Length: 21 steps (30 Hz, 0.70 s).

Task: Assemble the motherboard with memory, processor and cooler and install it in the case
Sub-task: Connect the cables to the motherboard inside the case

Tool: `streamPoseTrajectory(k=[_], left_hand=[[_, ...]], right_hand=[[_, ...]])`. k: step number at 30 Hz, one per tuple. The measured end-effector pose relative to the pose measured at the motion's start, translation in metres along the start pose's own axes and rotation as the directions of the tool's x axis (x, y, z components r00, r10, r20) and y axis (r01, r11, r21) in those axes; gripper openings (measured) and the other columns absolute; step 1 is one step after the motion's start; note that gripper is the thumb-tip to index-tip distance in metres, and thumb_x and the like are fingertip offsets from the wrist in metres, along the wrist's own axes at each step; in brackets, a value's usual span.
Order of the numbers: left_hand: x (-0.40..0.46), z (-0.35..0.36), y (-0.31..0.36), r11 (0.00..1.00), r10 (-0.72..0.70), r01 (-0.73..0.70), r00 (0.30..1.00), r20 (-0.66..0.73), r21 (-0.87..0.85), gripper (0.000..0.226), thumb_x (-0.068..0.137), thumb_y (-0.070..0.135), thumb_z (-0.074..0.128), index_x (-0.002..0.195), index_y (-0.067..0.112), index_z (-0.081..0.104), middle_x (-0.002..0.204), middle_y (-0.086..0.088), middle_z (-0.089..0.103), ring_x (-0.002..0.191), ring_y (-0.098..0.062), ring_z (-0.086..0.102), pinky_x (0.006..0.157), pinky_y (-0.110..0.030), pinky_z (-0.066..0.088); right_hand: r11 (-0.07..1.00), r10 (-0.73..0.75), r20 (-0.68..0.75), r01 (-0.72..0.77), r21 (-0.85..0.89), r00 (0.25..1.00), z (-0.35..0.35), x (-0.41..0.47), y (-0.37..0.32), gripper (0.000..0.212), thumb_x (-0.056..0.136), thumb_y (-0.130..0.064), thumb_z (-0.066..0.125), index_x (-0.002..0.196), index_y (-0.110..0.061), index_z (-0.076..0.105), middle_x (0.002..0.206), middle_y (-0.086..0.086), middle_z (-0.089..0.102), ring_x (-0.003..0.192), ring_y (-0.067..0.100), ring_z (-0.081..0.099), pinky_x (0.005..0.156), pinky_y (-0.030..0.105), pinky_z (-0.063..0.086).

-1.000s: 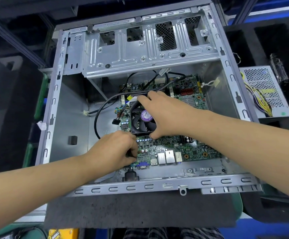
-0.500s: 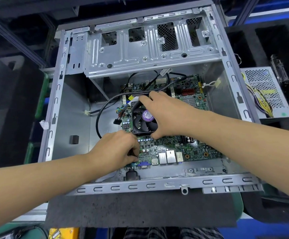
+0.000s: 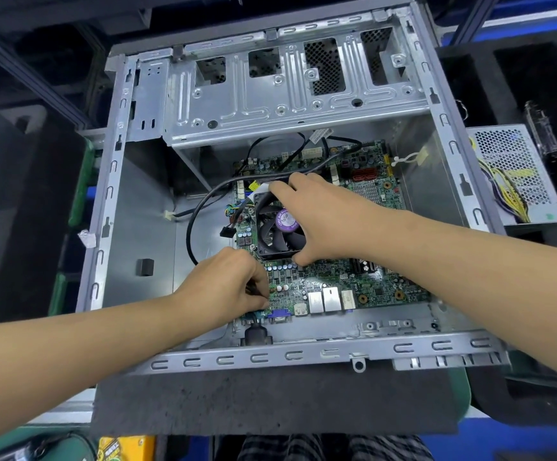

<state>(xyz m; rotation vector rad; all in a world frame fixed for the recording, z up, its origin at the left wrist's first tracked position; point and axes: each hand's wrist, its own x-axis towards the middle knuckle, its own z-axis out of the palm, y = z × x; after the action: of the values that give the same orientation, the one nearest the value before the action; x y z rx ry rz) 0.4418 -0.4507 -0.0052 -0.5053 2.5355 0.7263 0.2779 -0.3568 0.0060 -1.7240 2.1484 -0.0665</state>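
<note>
The case lies open on its side on a dark foam mat, its metal frame filling most of the view. The green motherboard sits flat on the case floor, toward 4 o'clock of the interior, with its rear ports lined up along the near wall at 6 o'clock.

The cooler, a black fan with a purple round label, stands on the board near the centre of the case. The right hand spans it from the 3 o'clock side: the fingers curl over the far edge at 12 o'clock and the thumb presses the near edge at 6 o'clock, so the hand grips the cooler body.

The left hand rests at the board's near left corner, at about 7 o'clock from the cooler. Its fingers are curled tight and pinch something small and dark against the board; what that thing is cannot be told.

A thick black cable loops from the far side of the cooler out to 9 o'clock and back down toward the left hand. The drive cage spans the case at 12 o'clock. Outside the case, at 3 o'clock, a perforated power supply with yellow wires lies in a foam tray.
</note>
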Motion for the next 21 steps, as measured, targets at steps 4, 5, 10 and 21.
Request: streamPoseTrajectory(k=[4, 5, 10, 21], left_hand=[[-0.0006, 0.0024, 0.0031, 0.974, 0.068, -0.069, 0.998, 0.009, 0.217, 0.001, 0.079, 0.026, 0.070, 0.078, 0.026, 0.070, 0.085, 0.013, 0.068, 0.082, -0.009, 0.060, 0.064, -0.026, 0.046], [-0.0001, 0.0026, 0.0034, 0.959, 0.096, -0.099, 0.995, 0.024, 0.265, 0.001, 0.080, 0.026, 0.068, 0.080, 0.026, 0.069, 0.087, 0.013, 0.067, 0.083, -0.010, 0.060, 0.063, -0.026, 0.044], [0.0020, 0.0035, 0.0041, 0.923, 0.148, -0.162, 0.987, 0.065, 0.348, 0.003, 0.082, 0.025, 0.063, 0.083, 0.023, 0.065, 0.090, 0.010, 0.065, 0.087, -0.013, 0.058, 0.060, -0.026, 0.035], [0.0078, 0.0046, 0.0033, 0.978, 0.063, -0.077, 0.995, 0.076, 0.193, 0.008, 0.078, 0.024, 0.076, 0.077, 0.022, 0.068, 0.077, 0.011, 0.065, 0.075, -0.013, 0.058, 0.064, -0.027, 0.046]], right_hand=[[1.000, 0.000, 0.003, 0.000, 0.010, 1.000, -0.0005, -0.0004, -0.0005, 0.110, 0.062, -0.041, 0.084, 0.145, -0.013, 0.019, 0.126, 0.011, 0.041, 0.118, 0.029, 0.039, 0.088, 0.039, 0.047], [1.000, 0.001, 0.003, -0.001, 0.010, 1.000, -0.0005, -0.0004, -0.0007, 0.110, 0.062, -0.040, 0.084, 0.145, -0.013, 0.019, 0.126, 0.011, 0.041, 0.118, 0.029, 0.039, 0.088, 0.039, 0.047], [1.000, 0.004, 0.005, -0.004, 0.008, 1.000, -0.0002, 0.0000, -0.0011, 0.109, 0.061, -0.040, 0.084, 0.145, -0.013, 0.020, 0.125, 0.011, 0.041, 0.118, 0.029, 0.039, 0.088, 0.040, 0.048], [1.000, -0.003, 0.005, 0.003, 0.003, 1.000, 0.0011, -0.0005, -0.0019, 0.107, 0.062, -0.040, 0.084, 0.143, -0.012, 0.021, 0.121, 0.009, 0.040, 0.115, 0.027, 0.039, 0.086, 0.038, 0.047]])
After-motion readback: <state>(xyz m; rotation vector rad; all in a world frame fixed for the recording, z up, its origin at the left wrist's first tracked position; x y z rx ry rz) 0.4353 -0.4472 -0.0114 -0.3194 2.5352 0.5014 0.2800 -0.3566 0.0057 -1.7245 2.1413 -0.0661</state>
